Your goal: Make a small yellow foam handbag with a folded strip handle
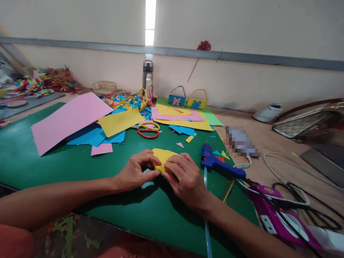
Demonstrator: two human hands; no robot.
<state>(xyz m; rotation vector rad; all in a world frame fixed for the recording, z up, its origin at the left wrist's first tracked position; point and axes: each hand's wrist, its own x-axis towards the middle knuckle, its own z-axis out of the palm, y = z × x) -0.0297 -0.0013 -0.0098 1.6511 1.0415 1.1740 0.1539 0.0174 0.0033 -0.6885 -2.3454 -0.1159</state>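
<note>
A yellow paper piece [164, 154], partly folded along its near edge, is held between both hands above the green table. My left hand [137, 168] pinches its left side with thumb and fingers. From the right, my right hand [185, 175] grips the folded near edge, its fingertips hiding part of the fold. A small light-blue scrap [147, 183] lies beneath my left hand. Just right of my right hand rests a blue glue gun [219, 163] with a clear glue stick [206, 215] trailing from it. Beyond the hands lie scissors [148, 133] with red and yellow handles.
Pink sheet [72, 120], yellow sheet [120, 122] and blue sheets [86, 135] cover the table's left. Two small paper bags [197, 103] stand at the back near a bottle [147, 77]. At right are a purple power strip [279, 215], tangled cables [303, 200] and a handbag [303, 123].
</note>
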